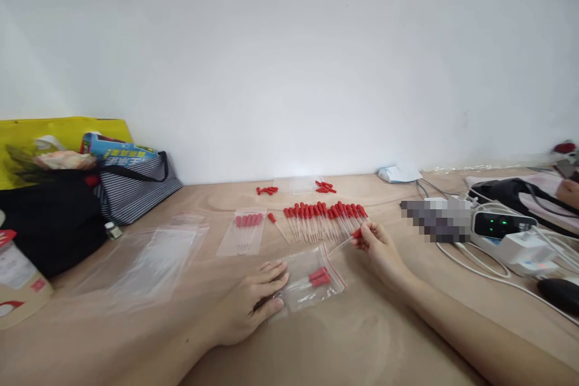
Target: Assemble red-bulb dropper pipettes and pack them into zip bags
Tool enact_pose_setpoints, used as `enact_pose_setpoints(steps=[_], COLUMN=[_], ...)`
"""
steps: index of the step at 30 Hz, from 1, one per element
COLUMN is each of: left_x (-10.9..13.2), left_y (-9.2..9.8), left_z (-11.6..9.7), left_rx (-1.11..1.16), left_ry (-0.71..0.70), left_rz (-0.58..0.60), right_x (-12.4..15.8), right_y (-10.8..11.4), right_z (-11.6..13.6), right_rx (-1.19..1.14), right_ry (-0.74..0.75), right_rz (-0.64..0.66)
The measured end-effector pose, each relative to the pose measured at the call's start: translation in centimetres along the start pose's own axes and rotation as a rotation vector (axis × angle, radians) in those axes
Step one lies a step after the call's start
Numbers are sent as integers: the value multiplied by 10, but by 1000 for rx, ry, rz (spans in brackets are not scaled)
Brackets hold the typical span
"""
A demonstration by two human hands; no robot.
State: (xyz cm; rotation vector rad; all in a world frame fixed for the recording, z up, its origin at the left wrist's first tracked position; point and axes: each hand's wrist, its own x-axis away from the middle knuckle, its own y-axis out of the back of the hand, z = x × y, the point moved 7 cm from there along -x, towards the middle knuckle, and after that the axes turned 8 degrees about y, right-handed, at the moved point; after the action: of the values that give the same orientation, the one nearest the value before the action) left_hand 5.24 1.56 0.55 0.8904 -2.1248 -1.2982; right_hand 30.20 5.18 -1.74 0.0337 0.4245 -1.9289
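My left hand (256,298) lies at the left end of a clear zip bag (296,298), fingers on top and thumb at the near edge, holding it against the table. Inside the bag are a few droppers with red bulbs (320,277). My right hand (377,247) pinches a dropper (357,233) by its red bulb, its clear tube pointing left toward the bag's red-striped mouth. Behind the hands lies a row of red-bulbed droppers (316,212), with one dropper (271,217) apart at its left. Another clear bag (257,241) with several droppers lies farther left.
Flat clear bags (158,259) are stacked at the left, beside a small bottle (113,230) and a striped bag (140,190). Loose red bulbs (268,190) lie near the wall. White cables (479,262), a lit device (502,225) and a black mouse (558,295) occupy the right.
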Motion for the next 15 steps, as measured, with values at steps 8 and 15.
enact_pose_setpoints(steps=[8,15], left_x=[2,0], left_y=[3,3], left_z=[1,-2], left_rx=[20,8], left_ry=[80,33], left_rz=[-29,-28], right_x=[27,33], right_y=[-41,-56], right_z=[-14,-4], right_rx=[79,558], right_ry=[-144,186], right_rz=[265,639])
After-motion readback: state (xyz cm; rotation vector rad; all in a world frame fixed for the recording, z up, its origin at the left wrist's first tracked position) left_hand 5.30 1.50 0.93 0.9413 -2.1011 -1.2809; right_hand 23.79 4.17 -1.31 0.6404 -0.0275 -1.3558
